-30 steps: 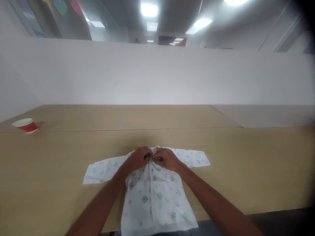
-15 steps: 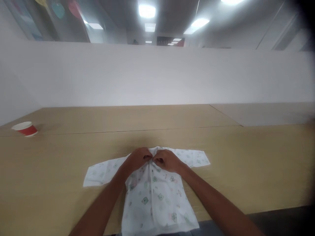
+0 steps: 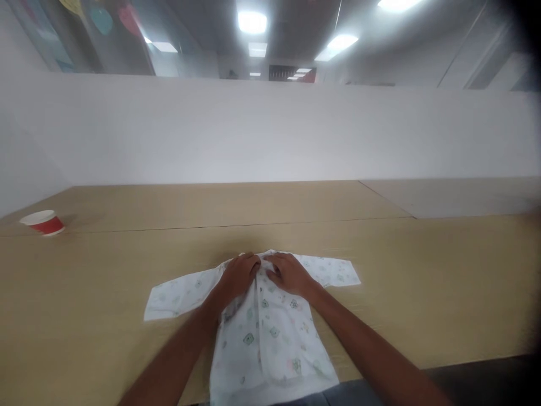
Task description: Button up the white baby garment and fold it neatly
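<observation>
One white printed shirt (image 3: 270, 344) is laid flat on a wood-look tabletop (image 3: 84, 282), near the edge closest to the camera wearer. Its collar (image 3: 270, 257) is directed away from the wearer and its hem toward them, with the lower edge close to the table edge. Both sleeves are spread out sideways. Small green and pink motifs are printed across the cloth, and a front opening is seen running down the centre.

The fabric is judged to be light, thin and soft, with little stiffness, so it is expected to crumple readily under handling. Hold is judged best taken by pinching the collar or the front edges, where the cloth is gathered.

The left hand (image 3: 239, 277) is placed on the shirt just left of the front opening, near the collar, and the right hand (image 3: 289, 274) just right of it. The two are close but not touching. On each hand the fingers are together and curled down onto the cloth. Whether the cloth is pinched or merely pressed cannot be told, as the fingertips are partly hidden.

A red-banded paper cup (image 3: 42, 223) is positioned well apart, toward the far left of the tabletop. A white partition wall (image 3: 270, 129) is seen beyond the table, with ceiling lights (image 3: 252, 22) above.
</observation>
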A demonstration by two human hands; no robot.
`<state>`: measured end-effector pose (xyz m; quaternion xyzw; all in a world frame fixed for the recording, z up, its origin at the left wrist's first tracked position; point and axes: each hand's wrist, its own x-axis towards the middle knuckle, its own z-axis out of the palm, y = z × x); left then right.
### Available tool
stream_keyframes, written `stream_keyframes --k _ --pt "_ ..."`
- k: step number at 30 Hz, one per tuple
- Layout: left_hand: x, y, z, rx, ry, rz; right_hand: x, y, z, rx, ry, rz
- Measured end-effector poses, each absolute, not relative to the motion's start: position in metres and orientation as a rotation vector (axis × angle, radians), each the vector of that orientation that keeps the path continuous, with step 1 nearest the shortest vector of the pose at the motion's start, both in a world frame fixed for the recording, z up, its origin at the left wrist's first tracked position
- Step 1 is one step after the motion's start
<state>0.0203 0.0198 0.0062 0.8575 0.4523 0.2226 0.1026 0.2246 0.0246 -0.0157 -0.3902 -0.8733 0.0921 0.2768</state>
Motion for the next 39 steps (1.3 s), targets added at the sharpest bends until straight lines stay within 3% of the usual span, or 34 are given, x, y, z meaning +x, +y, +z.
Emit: stream_keyframes --k 14,33,39 --pt "0.002 0.014 0.012 2.539 1.416 0.331 0.241 0.032 -0.024 -1.167 -2.303 0.181" --pt "0.021 0.017 0.009 2.5 1.257 0.683 0.214 0.015 -0.015 -0.978 -2.179 0.456" --pt "0.055 -0.054 0.052 2.296 1.042 0.98 0.216 0.017 -0.017 -0.974 -2.178 0.53"
